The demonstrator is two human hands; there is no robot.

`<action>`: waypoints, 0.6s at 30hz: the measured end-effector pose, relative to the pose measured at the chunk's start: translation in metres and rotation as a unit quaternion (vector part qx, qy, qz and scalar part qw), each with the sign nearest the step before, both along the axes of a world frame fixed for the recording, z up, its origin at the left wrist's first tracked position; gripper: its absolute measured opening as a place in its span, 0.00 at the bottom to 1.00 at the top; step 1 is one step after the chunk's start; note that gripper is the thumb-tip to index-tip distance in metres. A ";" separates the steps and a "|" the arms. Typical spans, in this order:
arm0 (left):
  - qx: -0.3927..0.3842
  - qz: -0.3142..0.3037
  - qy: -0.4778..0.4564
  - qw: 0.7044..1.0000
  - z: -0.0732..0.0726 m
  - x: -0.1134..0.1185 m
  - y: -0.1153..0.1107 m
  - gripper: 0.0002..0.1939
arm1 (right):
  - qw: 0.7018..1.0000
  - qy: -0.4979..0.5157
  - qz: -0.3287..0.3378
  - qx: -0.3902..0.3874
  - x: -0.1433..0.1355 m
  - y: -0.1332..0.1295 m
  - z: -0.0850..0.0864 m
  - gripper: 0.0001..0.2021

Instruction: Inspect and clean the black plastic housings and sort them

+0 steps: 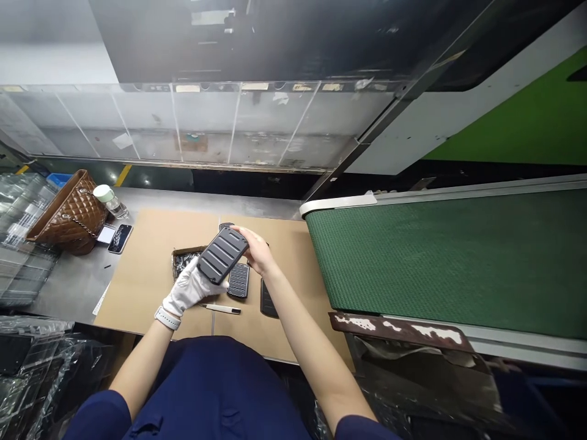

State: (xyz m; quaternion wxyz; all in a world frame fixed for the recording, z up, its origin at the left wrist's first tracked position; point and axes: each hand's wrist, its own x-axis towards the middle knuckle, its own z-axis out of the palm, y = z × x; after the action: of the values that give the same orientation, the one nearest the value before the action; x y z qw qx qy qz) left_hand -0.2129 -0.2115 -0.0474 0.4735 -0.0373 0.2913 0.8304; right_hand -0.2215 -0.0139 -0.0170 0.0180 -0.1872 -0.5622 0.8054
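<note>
A black ribbed rectangular panel [223,255] is held up, tilted, above the cardboard-covered table. My left hand [190,288], in a white glove, grips its lower left edge. Bare, my right hand [257,249] holds the upper right corner, fingers around the edge. Beneath lies a similar smaller black ribbed panel [239,280], flat on the cardboard. Another black panel [268,300] is partly hidden by my right forearm. A small box [180,261] of little metal-looking parts sits behind my left hand. A white pen-like tool [222,309] rests nearer to me.
Right of the table runs a green conveyor belt [449,256] with a metal rim. On the left stand a brown quilted handbag [71,214], a bottle [110,200] and a phone [120,239]. Plastic-wrapped stacks [22,238] flank the left side. A translucent panel [206,122] hangs beyond the table.
</note>
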 end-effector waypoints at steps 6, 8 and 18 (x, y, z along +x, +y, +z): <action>-0.042 0.033 0.001 0.999 0.009 0.016 0.019 0.18 | 0.993 -0.065 0.061 -0.075 -0.018 0.001 -0.010 0.14; -0.062 0.049 0.015 0.997 0.012 0.018 0.025 0.19 | 0.993 -0.063 0.054 -0.081 -0.019 0.002 -0.018 0.15; -0.086 0.038 0.036 0.995 0.006 0.011 0.036 0.16 | 0.999 -0.033 0.026 -0.003 -0.001 0.010 -0.064 0.24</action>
State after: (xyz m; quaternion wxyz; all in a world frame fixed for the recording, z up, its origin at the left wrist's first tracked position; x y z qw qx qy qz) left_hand -0.2016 -0.1757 -0.0411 0.4255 -0.0591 0.3767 0.8207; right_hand -0.2228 -0.0038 -0.0813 -0.0219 -0.1987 -0.5648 0.8007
